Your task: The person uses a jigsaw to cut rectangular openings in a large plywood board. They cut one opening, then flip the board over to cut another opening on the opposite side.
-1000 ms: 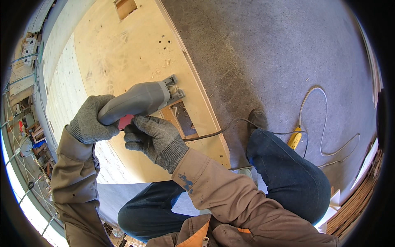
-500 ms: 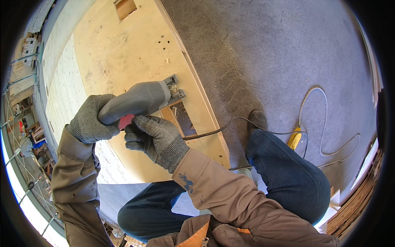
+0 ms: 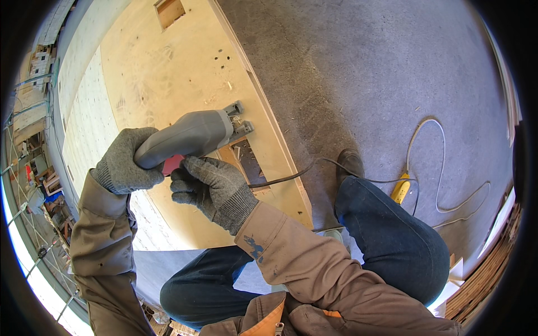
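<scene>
A grey jigsaw [image 3: 188, 134] with a red part [image 3: 172, 164] on its near side lies across the plywood panel [image 3: 162, 73], its forked metal front end pointing right. My left hand [image 3: 124, 162], in a grey knit glove, wraps round the rear of its body. Against the near side, by the red part, my gloved right hand [image 3: 210, 193] is closed, its thumb side touching the tool and the other fingers curled. A rectangular cutout [image 3: 250, 159] opens in the panel just beyond that hand. The blade is hidden from view.
A dark cord [image 3: 291, 176] runs from beside my right wrist to a yellow connector [image 3: 400, 189] on the concrete floor [image 3: 364, 73]. From there a pale cable [image 3: 444, 162] loops. Another cutout [image 3: 170, 12] is at the panel's far end. Stacked boards [image 3: 487, 269] stand lower right.
Both hands and the jigsaw stay in place. Only small wood chips on the panel and floor lie slightly differently.
</scene>
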Available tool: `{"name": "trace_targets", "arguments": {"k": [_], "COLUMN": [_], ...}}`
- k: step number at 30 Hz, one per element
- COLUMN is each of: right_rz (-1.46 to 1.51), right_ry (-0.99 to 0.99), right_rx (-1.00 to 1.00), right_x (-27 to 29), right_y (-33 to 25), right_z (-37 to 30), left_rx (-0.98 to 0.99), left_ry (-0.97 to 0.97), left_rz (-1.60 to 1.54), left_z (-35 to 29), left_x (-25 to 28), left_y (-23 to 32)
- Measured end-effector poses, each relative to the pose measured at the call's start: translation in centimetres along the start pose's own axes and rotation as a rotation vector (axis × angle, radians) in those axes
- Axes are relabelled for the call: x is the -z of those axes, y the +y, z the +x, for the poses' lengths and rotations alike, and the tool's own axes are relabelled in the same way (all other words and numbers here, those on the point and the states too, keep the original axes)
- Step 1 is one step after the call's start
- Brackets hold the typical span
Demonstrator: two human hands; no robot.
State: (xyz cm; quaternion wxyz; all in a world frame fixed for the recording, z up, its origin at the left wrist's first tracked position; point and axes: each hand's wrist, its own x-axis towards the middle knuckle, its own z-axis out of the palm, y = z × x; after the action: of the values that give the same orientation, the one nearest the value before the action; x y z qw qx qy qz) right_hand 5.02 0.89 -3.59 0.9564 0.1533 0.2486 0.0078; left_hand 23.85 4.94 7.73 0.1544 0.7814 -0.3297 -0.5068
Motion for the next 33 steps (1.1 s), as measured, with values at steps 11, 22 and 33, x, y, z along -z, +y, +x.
{"name": "trace_targets", "arguments": {"k": [11, 22, 33], "right_rz": [0.009, -0.008, -0.051], "right_ry": [-0.002, -0.002, 0.010], "right_rx": [0.009, 0.016, 0.015], "right_x": [-0.1, 0.0, -0.1], "right_y": [-0.3, -0.5, -0.1], "right_z": [-0.2, -0.4, -0.6], "left_rx": [-0.005, 0.050, -0.019], "left_ry": [-0.008, -0.041, -0.039], "left_rz": [-0.042, 0.012, 0.023], "left_z": [0.2, 0.2, -0.3], "left_x": [-0.2, -0.1, -0.4], "left_y": [0.1, 2.0, 1.2]}}
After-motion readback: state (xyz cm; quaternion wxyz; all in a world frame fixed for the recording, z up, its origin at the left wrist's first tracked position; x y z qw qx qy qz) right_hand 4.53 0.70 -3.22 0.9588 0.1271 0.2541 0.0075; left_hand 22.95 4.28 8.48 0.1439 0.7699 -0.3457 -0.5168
